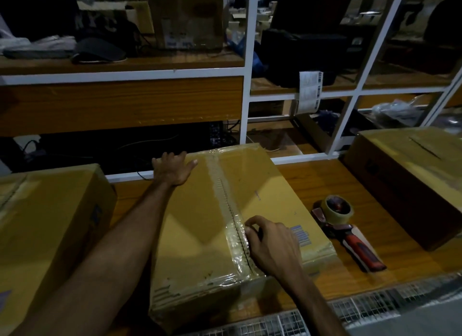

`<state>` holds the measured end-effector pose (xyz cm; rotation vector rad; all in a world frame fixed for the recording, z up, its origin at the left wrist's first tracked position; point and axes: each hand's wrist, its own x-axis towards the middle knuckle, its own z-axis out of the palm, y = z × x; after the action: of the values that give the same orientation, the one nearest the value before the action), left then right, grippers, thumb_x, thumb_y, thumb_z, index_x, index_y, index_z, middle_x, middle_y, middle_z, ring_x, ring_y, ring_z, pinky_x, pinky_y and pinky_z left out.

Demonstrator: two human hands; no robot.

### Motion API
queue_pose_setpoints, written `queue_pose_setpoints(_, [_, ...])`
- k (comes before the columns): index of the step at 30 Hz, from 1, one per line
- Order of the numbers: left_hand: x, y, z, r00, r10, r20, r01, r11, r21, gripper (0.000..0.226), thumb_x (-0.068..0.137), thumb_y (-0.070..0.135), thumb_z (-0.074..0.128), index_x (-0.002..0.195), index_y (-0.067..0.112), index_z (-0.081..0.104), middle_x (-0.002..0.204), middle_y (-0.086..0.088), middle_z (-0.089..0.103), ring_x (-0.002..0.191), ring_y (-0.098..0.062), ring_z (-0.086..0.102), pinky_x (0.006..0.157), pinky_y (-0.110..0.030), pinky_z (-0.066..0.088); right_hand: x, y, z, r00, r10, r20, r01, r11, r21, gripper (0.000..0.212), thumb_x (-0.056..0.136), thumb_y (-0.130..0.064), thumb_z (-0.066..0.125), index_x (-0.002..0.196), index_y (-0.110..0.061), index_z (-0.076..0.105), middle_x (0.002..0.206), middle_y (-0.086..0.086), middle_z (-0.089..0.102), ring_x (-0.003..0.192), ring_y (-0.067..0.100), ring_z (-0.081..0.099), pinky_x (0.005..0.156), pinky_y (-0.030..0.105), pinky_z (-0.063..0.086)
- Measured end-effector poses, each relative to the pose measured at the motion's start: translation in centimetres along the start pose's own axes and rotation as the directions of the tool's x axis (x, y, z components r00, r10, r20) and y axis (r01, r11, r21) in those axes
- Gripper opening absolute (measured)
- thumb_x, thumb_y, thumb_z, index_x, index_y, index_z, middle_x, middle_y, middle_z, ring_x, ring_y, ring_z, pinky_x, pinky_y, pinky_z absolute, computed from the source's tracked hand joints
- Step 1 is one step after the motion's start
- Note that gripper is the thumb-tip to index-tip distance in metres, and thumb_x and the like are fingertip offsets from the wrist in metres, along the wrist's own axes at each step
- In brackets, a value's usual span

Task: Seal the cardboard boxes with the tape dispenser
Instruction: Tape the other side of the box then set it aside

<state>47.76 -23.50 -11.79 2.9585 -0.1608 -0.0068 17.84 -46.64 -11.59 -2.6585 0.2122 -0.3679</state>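
The middle box [225, 225] sat on the wooden desk [332, 185], reaching from the desk's near edge towards its far edge, its top flaps closed and a strip of clear tape [226, 198] running along the centre seam from the far edge to the near edge. The left hand [172, 169] lay on the box's far left corner, its grip wide, fingers spread flat with the tips bent over the far edge. The right hand [271, 244] rested on the near part of the top, its grip narrow, fingertips curled and pressing on the tape at the seam; whether they pinched the tape could not be told. The tape dispenser [346, 229] lay on its side on the desk just to the right of the middle box, apart from both hands, its roll towards the far edge and its red and white handle pointing at the near right. A second box [50, 225] stood at the desk's left edge, near the middle one. A third box [410, 180] stood at the right edge, beyond the dispenser. Behind the desk rose white-framed shelves [246, 70] holding dim clutter
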Motion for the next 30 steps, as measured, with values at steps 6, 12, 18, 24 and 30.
queue_pose_setpoints(6, [-10.9, -3.8, 0.1, 0.999, -0.027, 0.047, 0.045, 0.899, -0.435, 0.091, 0.099, 0.068, 0.049, 0.168, 0.019, 0.012, 0.175, -0.002, -0.005, 0.161, -0.027, 0.000, 0.128, -0.051, 0.017, -0.3, 2.9, -2.4, 0.998, -0.053, 0.020, 0.041, 0.918, 0.393, 0.016, 0.101, -0.040, 0.064, 0.102, -0.032, 0.077, 0.087, -0.020, 0.075, 0.081, -0.004, 0.068, 0.077, 0.030, 0.059])
queue_pose_setpoints(12, [-26.9, -1.3, 0.9, 0.998, -0.052, 0.024, 0.055, 0.751, -0.658, 0.079, 0.105, 0.044, 0.057, 0.167, 0.030, 0.011, 0.174, 0.010, 0.000, 0.160, -0.015, 0.005, 0.129, -0.051, 0.017, -2.5, 10.5, -4.1, 0.982, -0.096, -0.162, 0.113, 0.988, 0.103, 0.013, 0.099, -0.026, 0.070, 0.110, -0.025, 0.078, 0.119, -0.002, 0.069, 0.109, 0.018, 0.061, 0.094, 0.049, 0.049])
queue_pose_setpoints(18, [-37.2, -0.5, 5.0, 0.931, -0.365, -0.009, 0.141, 0.384, -0.913, 0.088, 0.091, 0.067, 0.065, 0.162, 0.027, 0.034, 0.166, 0.003, 0.037, 0.151, -0.024, 0.037, 0.121, -0.055, 0.036, -5.8, 13.6, -3.0, 0.958, 0.285, -0.023, -0.218, 0.779, 0.588, 0.085, 0.087, -0.080, 0.056, 0.155, -0.031, 0.041, 0.158, 0.006, 0.045, 0.140, 0.029, 0.047, 0.110, 0.058, 0.046])
queue_pose_setpoints(24, [-38.7, 1.9, 8.0, 0.807, -0.574, 0.140, 0.217, 0.067, -0.974, 0.102, 0.069, 0.095, 0.061, 0.148, 0.029, 0.058, 0.150, 0.000, 0.058, 0.139, -0.028, 0.052, 0.116, -0.057, 0.041, -6.9, 13.9, -0.7, 0.922, 0.266, 0.282, -0.376, 0.439, 0.816, 0.100, 0.087, -0.087, 0.053, 0.166, -0.034, 0.020, 0.172, 0.006, 0.029, 0.151, 0.031, 0.039, 0.121, 0.061, 0.036])
queue_pose_setpoints(30, [-38.5, 2.6, 10.3, 0.798, -0.578, 0.170, 0.176, -0.047, -0.983, 0.086, 0.073, 0.097, 0.055, 0.142, 0.046, 0.060, 0.149, 0.002, 0.059, 0.139, -0.029, 0.053, 0.113, -0.061, 0.043, -6.1, 16.5, 1.8, 0.901, 0.205, 0.383, -0.434, 0.417, 0.799, 0.110, 0.079, -0.095, 0.056, 0.163, -0.027, 0.034, 0.162, 0.009, 0.047, 0.140, 0.029, 0.054, 0.113, 0.062, 0.047])
